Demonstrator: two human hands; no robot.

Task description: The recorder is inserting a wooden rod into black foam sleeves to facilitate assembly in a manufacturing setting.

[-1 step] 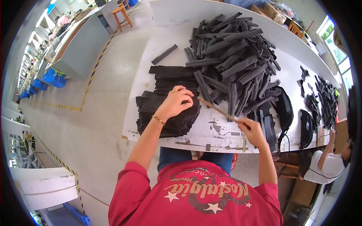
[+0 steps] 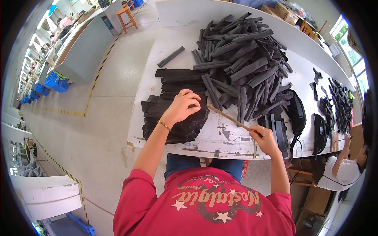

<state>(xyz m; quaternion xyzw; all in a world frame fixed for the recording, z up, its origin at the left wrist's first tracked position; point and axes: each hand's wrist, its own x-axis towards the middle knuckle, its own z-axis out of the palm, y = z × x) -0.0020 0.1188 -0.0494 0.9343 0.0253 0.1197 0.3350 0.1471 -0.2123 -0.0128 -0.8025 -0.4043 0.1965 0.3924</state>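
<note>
My right hand (image 2: 264, 138) is closed round one end of a thin wooden stick (image 2: 230, 117). From there the stick slants up and left across the white tabletop, its far tip just right of my left hand (image 2: 183, 106). My left hand hovers at or touches a stack of flat black fabric-like pieces (image 2: 173, 128). Its fingers are curled with thumb and index close together; anything between them is lost against the black. Beyond both hands rises a big heap of dark grey rolled tubes (image 2: 244, 59), and a single tube (image 2: 171, 56) lies apart at the upper left.
A white table (image 2: 240, 147) spans the front, backed by a low white board (image 2: 193, 13). Right of my right hand lie flat dark strips (image 2: 278, 135) and a black curved padded item (image 2: 296, 116). Another person (image 2: 339, 173) sits at the far right beside more black pieces (image 2: 341, 104).
The stick's tip sits slightly lower, and my right hand has shifted very slightly down. My left hand looks the same.
</note>
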